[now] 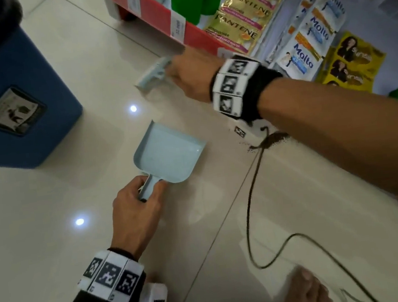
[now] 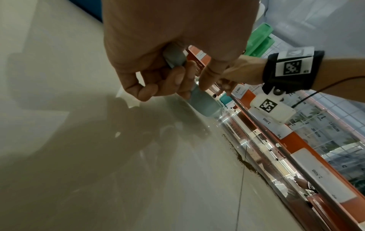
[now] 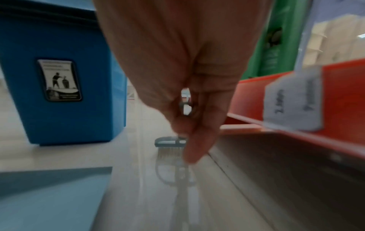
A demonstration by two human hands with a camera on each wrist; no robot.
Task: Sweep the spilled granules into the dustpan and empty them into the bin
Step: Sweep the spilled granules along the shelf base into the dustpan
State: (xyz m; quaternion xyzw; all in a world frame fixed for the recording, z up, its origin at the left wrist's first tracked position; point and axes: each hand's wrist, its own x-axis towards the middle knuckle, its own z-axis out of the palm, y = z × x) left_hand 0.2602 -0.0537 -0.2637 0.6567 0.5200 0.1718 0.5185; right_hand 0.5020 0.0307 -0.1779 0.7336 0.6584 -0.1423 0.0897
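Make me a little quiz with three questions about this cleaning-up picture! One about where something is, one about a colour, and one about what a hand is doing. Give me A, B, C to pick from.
1. Where are the spilled granules?
A. Inside the dustpan
B. On the floor beside the shelf base, under the right forearm
C. On top of the bin

2. What colour is the bin?
A. Blue
B. Yellow
C. Pink

3. What is the left hand doing?
A. Lying flat on the floor
B. Holding a cable
C. Gripping the dustpan's handle

Answers:
1. B: the dark pile lies on the tiles, while the dustpan looks bare inside.
2. A: its side wall is plainly blue, with a sticker on it.
3. C: its fingers curl round the handle; the right hand holds the small brush.
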